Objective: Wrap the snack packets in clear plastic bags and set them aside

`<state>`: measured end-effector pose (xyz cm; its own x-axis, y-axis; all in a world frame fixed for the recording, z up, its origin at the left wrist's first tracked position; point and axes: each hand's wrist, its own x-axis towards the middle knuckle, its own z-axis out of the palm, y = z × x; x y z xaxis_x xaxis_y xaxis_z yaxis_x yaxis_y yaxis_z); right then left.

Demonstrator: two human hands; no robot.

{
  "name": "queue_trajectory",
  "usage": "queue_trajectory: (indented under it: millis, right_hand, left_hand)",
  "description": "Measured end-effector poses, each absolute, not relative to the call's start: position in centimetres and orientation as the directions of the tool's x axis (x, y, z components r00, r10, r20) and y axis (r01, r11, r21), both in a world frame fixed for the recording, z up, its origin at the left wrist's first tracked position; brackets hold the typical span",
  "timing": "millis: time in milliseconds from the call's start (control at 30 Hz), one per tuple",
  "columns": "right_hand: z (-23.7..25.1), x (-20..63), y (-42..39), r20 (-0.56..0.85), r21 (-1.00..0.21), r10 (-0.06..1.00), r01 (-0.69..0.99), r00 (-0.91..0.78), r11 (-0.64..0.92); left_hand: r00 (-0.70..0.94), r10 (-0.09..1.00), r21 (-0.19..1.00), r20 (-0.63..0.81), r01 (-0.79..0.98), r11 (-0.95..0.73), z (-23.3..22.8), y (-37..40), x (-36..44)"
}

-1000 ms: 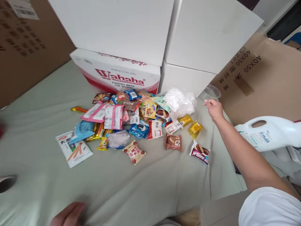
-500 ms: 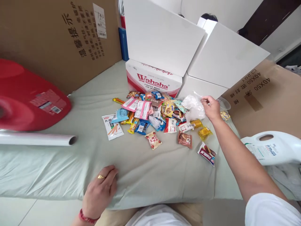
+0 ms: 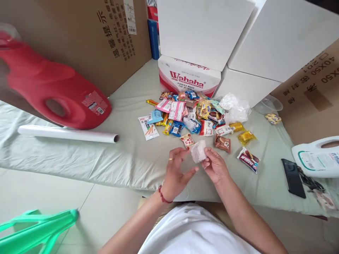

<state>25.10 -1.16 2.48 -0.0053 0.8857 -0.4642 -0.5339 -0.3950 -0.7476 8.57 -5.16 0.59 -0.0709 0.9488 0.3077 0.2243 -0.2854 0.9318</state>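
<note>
Pinched in my right hand (image 3: 216,166) is a crumpled, translucent white plastic bag (image 3: 198,151), held just above the cloth-covered table. My left hand (image 3: 177,173) faces it from the left, thumb and fingers apart; I cannot tell whether a fingertip touches the bag. Just behind the bag lies a cream snack packet with red print (image 3: 187,140), partly hidden. To the right are a brown round-cake packet (image 3: 222,143) and a dark red and white snack bar (image 3: 248,160). Farther back is a heap of wrapped snacks (image 3: 177,111), with a clump of clear plastic bags (image 3: 235,108) at its right end.
A Wahaha carton (image 3: 189,79) and white boxes (image 3: 203,31) stand behind the heap. At left are a red jug (image 3: 71,95) and a white roll (image 3: 69,134). At right are a white jug (image 3: 315,162) and a black phone (image 3: 293,178). A green stool (image 3: 39,229) stands on the floor.
My right hand has come back from the clump of plastic bags toward me, with a small bag in it. My left hand has risen off the table toward it and opened. The view has tilted down.
</note>
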Motion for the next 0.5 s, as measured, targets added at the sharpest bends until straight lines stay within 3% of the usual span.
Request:
queue_trajectory:
  millis: [200,367,500]
  right_hand:
    - [2.9,25.1,-1.9,-0.51,-0.74,0.86,-0.503,-0.012,-0.446]
    - [2.7,25.9,-3.0,-0.373,-0.856,0.927,-0.375,-0.026,-0.355]
    - [2.0,25.3,-4.1,-0.258,-0.953,0.965,-0.15,-0.045,-0.262]
  left_hand:
    - [-0.033,0.997,0.996,0.066,0.068,-0.064,0.0,-3.8,9.5]
    - [-0.039,0.968,0.949,-0.249,-0.21,0.235,-0.4,-4.0,9.4]
    - [-0.004,0.971,0.953,-0.239,-0.191,0.233,-0.3,-4.3,9.8]
